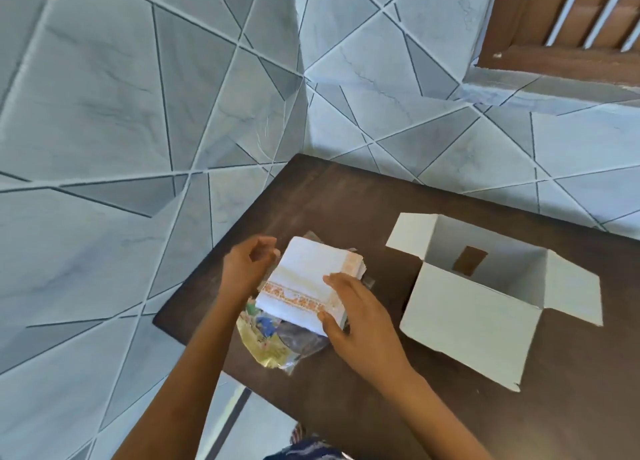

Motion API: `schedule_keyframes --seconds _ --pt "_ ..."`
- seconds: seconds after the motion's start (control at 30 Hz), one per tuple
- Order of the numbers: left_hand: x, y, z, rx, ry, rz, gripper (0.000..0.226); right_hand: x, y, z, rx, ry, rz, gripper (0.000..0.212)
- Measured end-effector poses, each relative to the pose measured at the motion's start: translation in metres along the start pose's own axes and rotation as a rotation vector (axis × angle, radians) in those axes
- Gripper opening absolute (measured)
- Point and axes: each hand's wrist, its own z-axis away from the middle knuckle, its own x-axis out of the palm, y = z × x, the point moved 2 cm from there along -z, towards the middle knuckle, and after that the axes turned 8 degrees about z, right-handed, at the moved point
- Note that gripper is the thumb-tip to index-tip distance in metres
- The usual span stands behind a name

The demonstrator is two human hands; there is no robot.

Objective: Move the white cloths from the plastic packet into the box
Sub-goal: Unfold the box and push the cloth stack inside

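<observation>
Right hand grips near corner of folded white cloths; stack lies over crumpled plastic packet on table. Left hand loose, fingers curled beside stack, grasping nothing. Box open, apart to right. Risk: one-corner grip lets stack fan apart during lift.

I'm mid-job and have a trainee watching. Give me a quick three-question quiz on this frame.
1. True or false: the white box already holds cloths.
2. Which hand rests on the stack of white cloths? A) left hand B) right hand
3. What lies under the stack on the dark table?

Key:
1. False; its flaps are open and only its bare inside shows.
2. B; the left hand is beside the stack's left edge, fingers curled, grip unclear.
3. The plastic packet, crumpled, sticking out at the near side.
</observation>
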Motion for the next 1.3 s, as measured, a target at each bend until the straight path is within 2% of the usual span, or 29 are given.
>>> schedule_keyframes --seconds 0.07,0.13,0.17,0.27,0.4,0.53,0.63,0.7,0.77,0.87,0.97,1.07,1.17,1.23,1.3 --pt "-0.002 -0.014 -0.013 -0.105 -0.092 -0.100 0.023 0.022 0.005 -0.007 0.101 -0.060 -0.007 0.052" --pt "0.002 -0.027 -0.023 -0.193 -0.229 -0.183 0.013 0.041 0.015 -0.016 0.273 -0.040 -0.090 0.053" --pt "0.004 -0.034 -0.027 -0.217 -0.287 -0.201 0.019 0.048 0.023 -0.021 0.381 -0.026 -0.154 0.053" --pt "0.011 -0.055 -0.041 -0.290 -0.401 -0.172 0.026 0.065 0.047 -0.036 0.665 -0.013 -0.364 0.050" --pt "0.018 -0.071 -0.055 -0.367 -0.525 -0.106 0.032 0.078 0.056 -0.047 0.911 0.014 -0.669 0.050" --pt "0.021 -0.076 -0.065 -0.417 -0.581 -0.011 0.033 0.087 0.063 -0.053 0.980 0.097 -0.731 0.053" --pt "0.024 -0.076 -0.068 -0.432 -0.628 0.020 0.025 0.091 0.064 -0.056 1.011 0.082 -0.799 0.062" --pt "0.027 -0.081 -0.069 -0.465 -0.664 0.065 0.032 0.092 0.062 -0.058 1.008 0.099 -0.838 0.067" --pt "0.027 -0.083 -0.067 -0.512 -0.679 0.128 0.041 0.091 0.061 -0.060 0.993 0.126 -0.870 0.062" --pt "0.025 -0.082 -0.068 -0.612 -0.668 0.235 0.039 0.084 0.056 -0.062 0.983 0.119 -0.991 0.044" --pt "0.017 -0.075 -0.070 -0.646 -0.703 0.420 0.037 0.072 0.052 -0.069 0.982 0.142 -1.056 0.050" --pt "0.007 -0.069 -0.075 -0.563 -0.657 0.607 0.033 0.052 0.041 -0.076 0.915 0.151 -1.186 0.043" --pt "-0.002 -0.063 -0.083 -0.163 -0.577 0.482 0.030 0.028 0.033 -0.090 0.855 0.175 -1.256 0.035" --pt "-0.012 -0.057 -0.081 0.159 -0.568 0.375 0.053 0.010 0.020 -0.098 0.810 0.203 -1.293 0.031" --pt "-0.009 -0.053 -0.075 0.331 -0.644 0.279 0.076 -0.003 0.014 -0.109 0.798 0.223 -1.367 0.029"
